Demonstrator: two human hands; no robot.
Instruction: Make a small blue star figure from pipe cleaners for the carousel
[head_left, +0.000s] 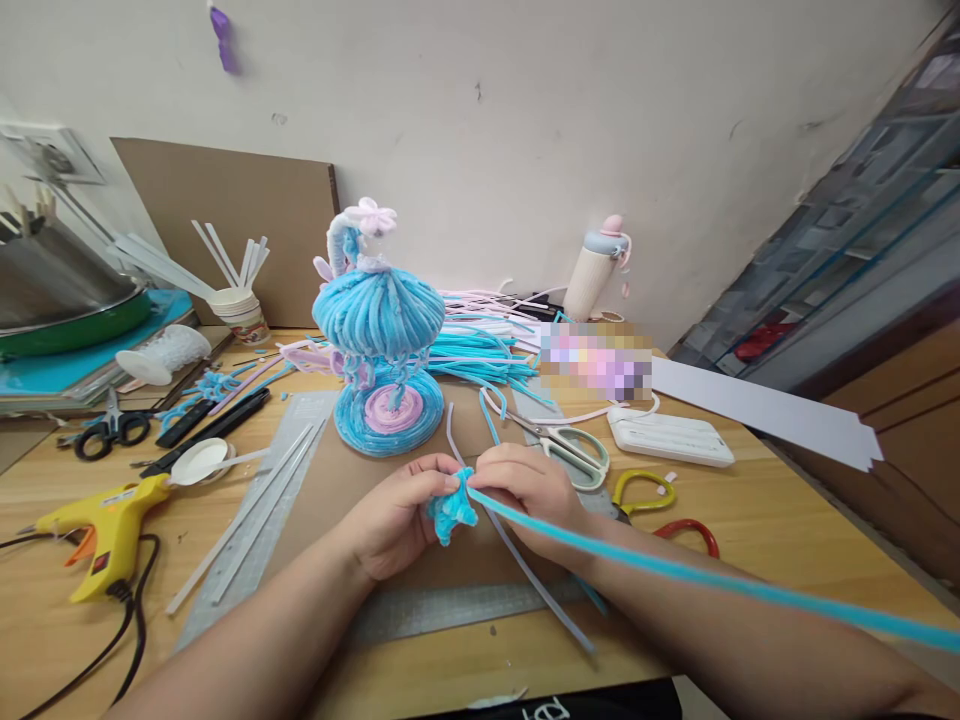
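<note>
Between the fingertips of my left hand (401, 510) is a small bent shape of fuzzy blue pipe cleaner (452, 512). My right hand (532, 490) is closed around a long blue pipe cleaner (637, 553) right beside it; its free length runs over my right forearm to the right edge. Both hands nearly touch, above a sheet of brown cardboard (315, 520). A pale lilac pipe cleaner (536, 580) passes beneath them. Just beyond stands a blue and pink pipe-cleaner lamp shape (379, 315) with a pleated shade and round base.
A yellow glue gun (112, 530) and black-handled scissors (112, 432) lie at left. Pale-handled scissors (574, 450), yellow-and-red-handled pliers (645, 492) and a white box (670, 436) are at right. Behind sit a bundle of blue pipe cleaners (480, 355), a bottle (592, 272) and a paper cup (238, 315).
</note>
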